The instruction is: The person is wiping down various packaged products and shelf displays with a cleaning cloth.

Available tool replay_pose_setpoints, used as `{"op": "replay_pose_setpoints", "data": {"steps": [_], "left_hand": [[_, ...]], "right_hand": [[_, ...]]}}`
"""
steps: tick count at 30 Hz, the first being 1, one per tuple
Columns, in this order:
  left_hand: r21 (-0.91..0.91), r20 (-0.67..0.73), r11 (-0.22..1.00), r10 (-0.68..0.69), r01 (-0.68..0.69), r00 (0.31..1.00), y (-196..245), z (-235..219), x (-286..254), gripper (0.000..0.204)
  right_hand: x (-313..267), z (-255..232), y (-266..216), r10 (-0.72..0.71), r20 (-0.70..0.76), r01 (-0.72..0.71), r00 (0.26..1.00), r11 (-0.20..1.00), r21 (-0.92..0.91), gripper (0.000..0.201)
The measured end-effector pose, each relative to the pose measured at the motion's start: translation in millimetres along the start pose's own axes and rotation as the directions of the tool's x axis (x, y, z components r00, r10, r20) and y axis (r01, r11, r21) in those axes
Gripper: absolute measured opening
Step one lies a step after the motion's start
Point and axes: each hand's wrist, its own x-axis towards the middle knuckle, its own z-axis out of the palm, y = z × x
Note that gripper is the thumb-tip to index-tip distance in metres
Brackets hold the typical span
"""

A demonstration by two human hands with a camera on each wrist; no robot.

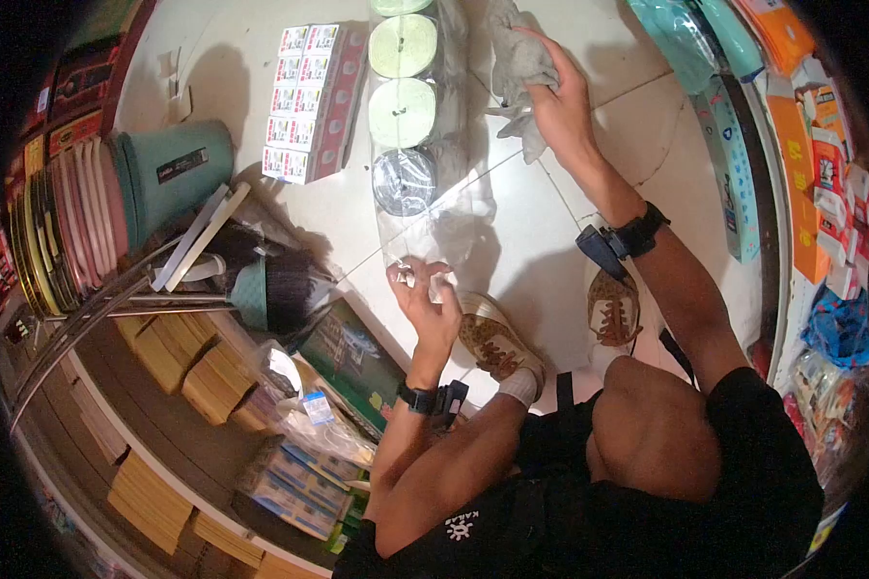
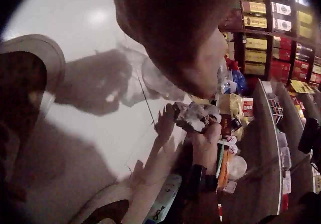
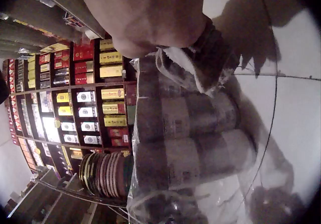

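A long clear plastic bag holds several rolls (image 1: 403,113) in a line, pale green ones and a dark one at the near end. The left hand (image 1: 428,307) pinches the bag's loose near end with curled fingers. To the right of the rolls, the right hand (image 1: 562,104) grips a crumpled grey cloth (image 1: 523,66), seen also as a grey cloth (image 3: 193,63) beside the bagged rolls (image 3: 200,156) in the right wrist view. In the left wrist view the right hand (image 2: 205,141) holds the cloth (image 2: 193,116).
Stacked white boxes (image 1: 301,101) stand left of the bag. Teal bins (image 1: 179,174) and a metal rack are at the left, above shelves with brown packets (image 1: 150,502). Packaged goods (image 1: 826,193) line the right side. The person's shoes (image 1: 497,340) are near the bag's end.
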Motion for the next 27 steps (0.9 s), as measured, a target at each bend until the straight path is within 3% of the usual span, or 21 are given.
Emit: {"op": "replay_pose_setpoints", "data": {"steps": [2, 4, 7, 9, 10, 11, 12, 13, 15, 16, 17, 19, 21, 23, 27], "left_hand": [[-0.031, 0.02, 0.999, 0.03, -0.029, 0.999, 9.7, 6.0, 9.6, 0.011], [-0.062, 0.041, 0.991, 0.118, -0.115, 0.992, 9.2, 15.0, 14.9, 0.037], [0.061, 0.048, 0.99, 0.126, -0.129, 0.991, -2.1, 27.5, 18.8, 0.034], [0.01, 0.109, 0.995, 0.099, -0.1, 0.989, -12.6, 33.4, 22.7, 0.027], [-0.252, 0.119, 0.958, -0.107, 0.135, 0.987, -13.4, 37.7, 23.5, 0.022], [-0.486, 0.183, 0.802, -0.296, 0.348, 0.938, -14.1, 40.9, 24.3, 0.018], [-0.47, 0.2, 0.799, -0.319, 0.376, 0.927, -5.0, 37.7, 26.4, 0.023], [-0.47, 0.203, 0.799, -0.317, 0.376, 0.927, -5.9, 37.7, 27.4, 0.023], [-0.27, 0.119, 0.934, -0.206, 0.232, 0.971, -5.1, 35.1, 32.3, 0.037], [-0.331, 0.226, 0.875, -0.289, 0.353, 0.93, 3.9, 27.4, 31.4, 0.053], [-0.331, 0.23, 0.875, -0.289, 0.354, 0.929, 3.7, 24.3, 30.2, 0.053], [-0.176, 0.262, 0.963, -0.154, 0.204, 0.953, 2.0, 20.6, 30.7, 0.065], [-0.207, 0.271, 0.959, -0.136, 0.196, 0.953, -2.8, 23.3, 28.6, 0.074], [0.043, 0.242, 0.998, -0.044, 0.035, 0.969, 3.0, 25.0, 26.0, 0.074], [-0.306, 0.268, 0.925, -0.142, 0.224, 0.953, -11.5, 30.8, 17.3, 0.07]], "right_hand": [[-0.4, 2.9, 4.5, 0.013, -0.018, -0.013, 1.0, 1.0, 0.003, 0.057], [-1.8, 4.2, 7.6, 0.005, -0.004, -0.005, 1.0, 1.0, 0.004, 0.058], [-5.3, 5.4, 8.8, 0.007, 0.017, -0.007, 1.0, 1.0, 0.001, 0.059], [-8.2, 6.7, 8.0, 0.015, 0.025, -0.015, 1.0, 1.0, -0.002, 0.058], [-9.7, 7.0, 7.2, 0.016, 0.027, -0.015, 1.0, 1.0, -0.005, 0.059], [-10.1, 7.2, 6.8, 0.015, 0.027, -0.015, 1.0, 1.0, -0.007, 0.059], [-10.8, 7.5, 8.9, 0.014, 0.024, -0.014, 1.0, 1.0, -0.008, 0.059], [-12.2, 8.0, 11.2, 0.02, 0.027, -0.02, 0.999, 1.0, -0.009, 0.06], [-16.0, 5.4, 11.3, 0.029, 0.025, -0.028, 0.999, 1.0, -0.012, 0.06], [-20.4, 3.2, 8.7, 0.097, 0.056, -0.097, 0.994, 0.995, 0.003, 0.062], [-24.8, 1.4, 5.7, 0.164, 0.087, -0.166, 0.983, 0.986, 0.016, 0.064], [-34.8, -0.5, 7.7, 0.12, 0.087, -0.121, 0.989, 0.993, 0.007, 0.067], [-47.3, -2.0, 2.8, 0.074, 0.093, -0.074, 0.993, 0.997, 0.001, 0.07], [-62.3, -2.6, -8.4, 0.092, 0.081, -0.094, 0.992, 0.996, 0.01, 0.073], [-91.8, 0.1, -16.6, 0.074, 0.094, -0.074, 0.993, 0.997, -0.008, 0.071]]}}
